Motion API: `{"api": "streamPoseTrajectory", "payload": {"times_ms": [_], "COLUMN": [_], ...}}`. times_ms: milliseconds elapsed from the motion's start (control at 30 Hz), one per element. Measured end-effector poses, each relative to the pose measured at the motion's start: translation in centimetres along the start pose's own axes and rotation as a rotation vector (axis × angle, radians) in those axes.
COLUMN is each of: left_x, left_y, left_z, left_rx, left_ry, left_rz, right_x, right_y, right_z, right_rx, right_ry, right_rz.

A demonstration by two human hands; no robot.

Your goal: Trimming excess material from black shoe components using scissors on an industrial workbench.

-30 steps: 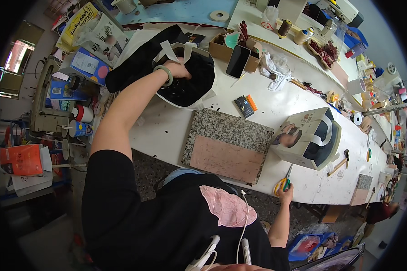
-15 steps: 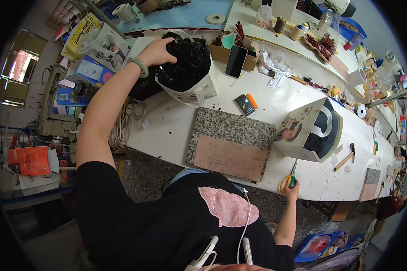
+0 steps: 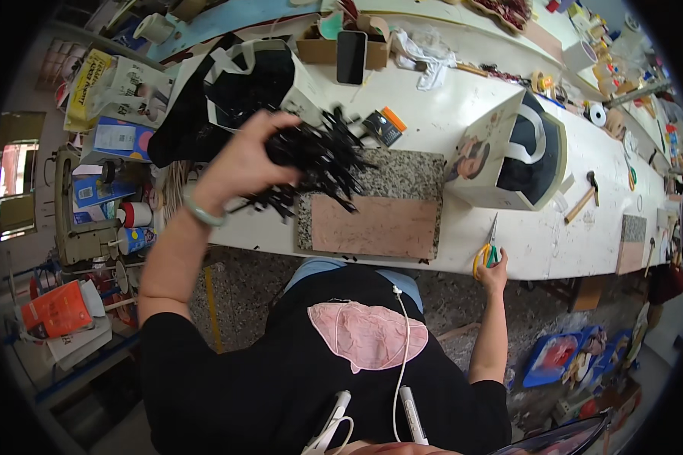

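From where I stand, the person's left hand [image 3: 254,155] is clamped on a thick bunch of black strips [image 3: 322,159], thumb and fingers hooked round one side while the loose ends fan out every which way. A bangle [image 3: 203,211] circles that wrist. The strips hang in the air above the table [image 3: 463,246], a bit blurred, hiding the left part of a speckled slab [image 3: 406,174] from me. On the slab lies a pink board [image 3: 376,227], along its near side.

Just beyond the hand stands an open bag [image 3: 305,91], with more black stuff down inside it. A small black-and-orange packet [image 3: 385,127] lies just past the strips, and farther back a phone [image 3: 351,58] rests against a carton [image 3: 313,51].

Over at the table's near edge, the right hand [image 3: 495,274] has its fingers on the handles of the scissors [image 3: 487,256], blades pointing away from the body; exactly how the fingers sit in the loops I can't tell. A second bag [image 3: 478,155] lies beyond the scissors, and a hammer [image 3: 582,203] is off to its right
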State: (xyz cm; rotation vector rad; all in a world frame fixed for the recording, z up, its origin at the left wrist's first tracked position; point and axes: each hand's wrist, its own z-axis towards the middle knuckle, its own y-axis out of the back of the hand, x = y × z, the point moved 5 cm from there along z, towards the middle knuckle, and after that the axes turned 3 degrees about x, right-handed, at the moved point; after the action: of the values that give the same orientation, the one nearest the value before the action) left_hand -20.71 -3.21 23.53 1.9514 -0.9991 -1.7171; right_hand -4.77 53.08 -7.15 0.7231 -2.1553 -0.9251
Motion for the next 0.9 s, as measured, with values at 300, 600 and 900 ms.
{"api": "streamPoseTrajectory", "payload": {"times_ms": [300,600,900], "left_x": [10.3,8.7,16.0], "left_y": [-23.5,-18.3,-21.3], "left_z": [3.8,7.4,15.4], "left_rx": [0.167,0.572,0.182], "left_ry": [0.367,0.311,-0.732], "left_rz": [0.276,0.382,0.53], "right_x": [-0.2,7.4,9.3], "right_y": [-2.5,-2.8,-2.9], "right_z": [-6.5,-13.0,-15.9], "right_rx": [0.085,0.25,0.355], "right_ry": [0.043,0.064,0.033], "right_rz": [0.92,1.278,1.169]}}
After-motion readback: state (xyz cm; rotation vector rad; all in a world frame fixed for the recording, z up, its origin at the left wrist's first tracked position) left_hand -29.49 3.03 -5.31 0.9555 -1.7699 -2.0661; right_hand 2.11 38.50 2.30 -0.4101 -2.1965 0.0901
